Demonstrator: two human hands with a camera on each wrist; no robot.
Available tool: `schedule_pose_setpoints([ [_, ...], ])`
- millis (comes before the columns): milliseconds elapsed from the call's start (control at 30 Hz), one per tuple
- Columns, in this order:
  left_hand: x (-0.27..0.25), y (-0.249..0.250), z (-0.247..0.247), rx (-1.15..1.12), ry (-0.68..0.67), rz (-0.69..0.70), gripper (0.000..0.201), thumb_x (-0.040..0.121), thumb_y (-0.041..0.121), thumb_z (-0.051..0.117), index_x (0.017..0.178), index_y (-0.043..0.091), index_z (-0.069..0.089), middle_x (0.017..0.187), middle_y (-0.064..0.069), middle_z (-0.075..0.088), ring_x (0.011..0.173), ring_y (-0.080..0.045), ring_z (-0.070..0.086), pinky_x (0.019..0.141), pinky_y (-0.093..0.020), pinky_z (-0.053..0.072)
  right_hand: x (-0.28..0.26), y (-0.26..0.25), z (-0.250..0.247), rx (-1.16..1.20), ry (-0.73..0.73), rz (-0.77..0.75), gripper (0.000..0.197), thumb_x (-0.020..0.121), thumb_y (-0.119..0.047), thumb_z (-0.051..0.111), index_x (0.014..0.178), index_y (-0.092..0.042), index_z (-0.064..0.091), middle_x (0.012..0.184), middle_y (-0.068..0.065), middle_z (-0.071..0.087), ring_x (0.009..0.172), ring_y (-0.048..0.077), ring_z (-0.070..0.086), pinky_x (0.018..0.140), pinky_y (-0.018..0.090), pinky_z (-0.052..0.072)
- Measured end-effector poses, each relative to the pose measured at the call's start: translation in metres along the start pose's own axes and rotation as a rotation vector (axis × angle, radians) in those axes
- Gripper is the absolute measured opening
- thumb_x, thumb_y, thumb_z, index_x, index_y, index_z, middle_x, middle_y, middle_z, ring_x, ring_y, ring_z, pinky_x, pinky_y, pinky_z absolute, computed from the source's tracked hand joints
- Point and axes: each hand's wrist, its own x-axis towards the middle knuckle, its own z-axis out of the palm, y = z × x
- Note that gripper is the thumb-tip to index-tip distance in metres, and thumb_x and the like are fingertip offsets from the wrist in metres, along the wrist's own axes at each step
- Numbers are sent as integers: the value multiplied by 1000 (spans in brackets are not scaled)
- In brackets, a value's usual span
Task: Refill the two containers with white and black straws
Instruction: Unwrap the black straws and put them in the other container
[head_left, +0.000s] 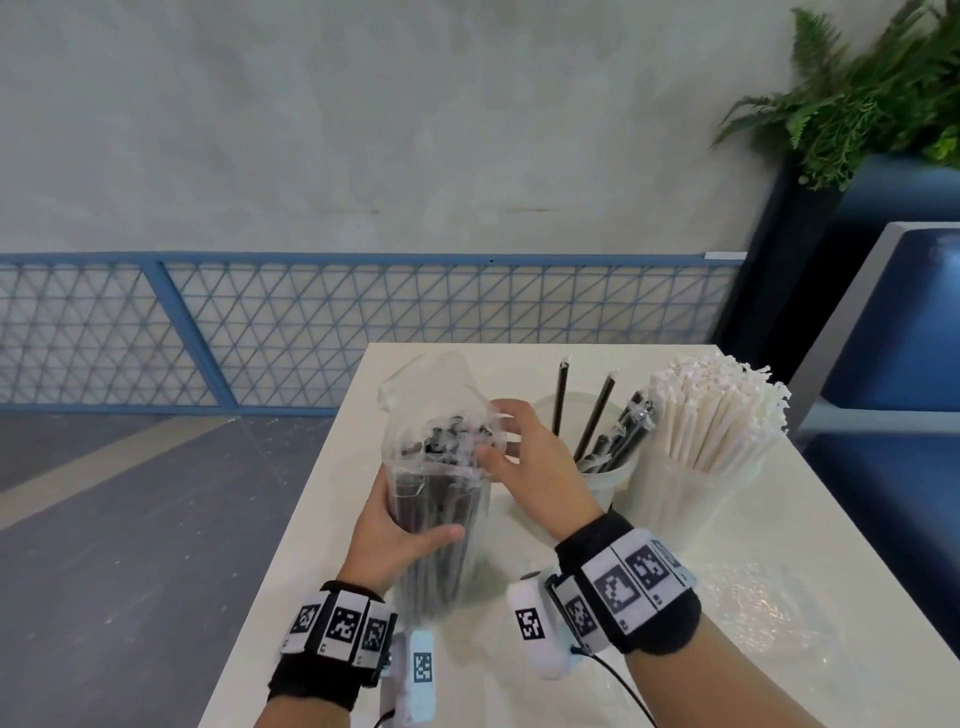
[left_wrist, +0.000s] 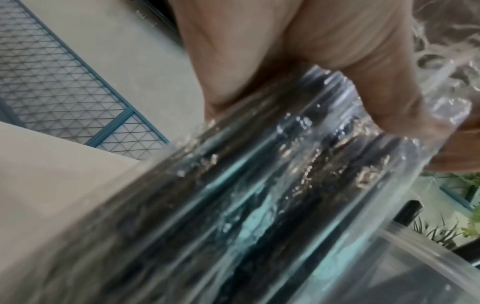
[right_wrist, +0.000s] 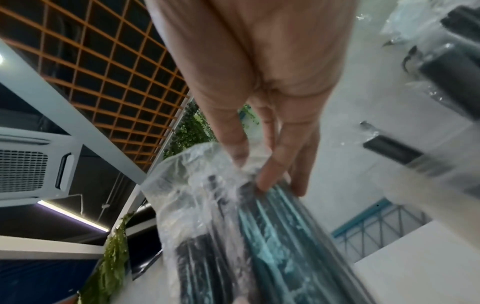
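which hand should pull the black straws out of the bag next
Right. The left hand grips the bag of black straws around its middle, steadying it. The right hand is already at its open top, beside the black-straw container.

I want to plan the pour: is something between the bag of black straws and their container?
Only the right hand, pinching the mouth of the bag of black straws, lies toward the container; the table between shows nothing else.
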Motion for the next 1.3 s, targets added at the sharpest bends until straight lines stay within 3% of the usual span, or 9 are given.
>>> schedule_pose_setpoints([
  [100,1,0,-2,-6,21,7,75,52,-1,85,113,25,48,106,10,62,91,12,61,75,-7,48,-4,-1,5,153,-52,-6,51,85,3,51,130,-19,41,120,7,57,103,24,63,89,34,52],
  [233,3,-5,-5,-18,51,-35,73,53,5,86,115,19,51,105,5,67,99,-8,64,87,-28,51,-6,3,15,146,-42,11,61,78,11,52,125,-26,44,119,2,49,104,21,60,86,34,54],
  [333,5,-7,-7,-25,69,-40,65,55,6,86,111,18,55,103,2,68,98,-12,65,89,-33,51,-8,2,24,-207,249,-270,48,74,3,62,114,-21,52,113,-6,38,95,14,52,86,22,47],
  [400,6,-9,-8,-22,76,-22,63,56,5,85,108,23,55,104,2,68,98,-11,64,86,-29,50,-10,-6,24,-236,263,-416,32,77,-5,67,106,-16,58,104,-7,47,89,10,52,83,15,42],
  [600,6,-10,-8,0,38,-14,60,59,2,83,110,18,54,102,4,67,96,-8,64,76,-16,49,-5,-12,21,-468,-23,-162,63,82,-34,66,137,-16,40,123,6,58,112,20,50,89,20,35],
  [800,8,-15,-12,-15,-28,-6,68,55,4,86,115,14,55,103,1,70,96,-10,67,79,-20,54,5,-12,16,-296,-84,-59,65,80,-40,67,137,-20,42,123,7,57,93,12,52,76,18,35],
  [933,8,-16,-13,-38,-81,7,78,43,17,88,113,23,54,106,4,69,101,-6,65,83,-16,51,8,-3,24,-303,-167,-56,83,72,-36,75,141,-18,33,136,0,49,114,22,50,92,25,39],
  [1133,8,-19,-12,1,-75,6,86,42,17,91,117,23,50,107,4,67,100,-3,64,85,-21,51,8,8,24,-34,-59,56,54,70,-27,78,118,-17,57,115,-6,60,103,8,52,86,17,37],
  [1300,9,-19,-10,15,-76,11,76,48,2,89,107,30,50,102,5,67,93,3,64,78,-12,50,4,9,34,-277,-51,-151,57,71,-29,76,123,-19,53,115,-7,60,98,15,46,82,16,36],
])
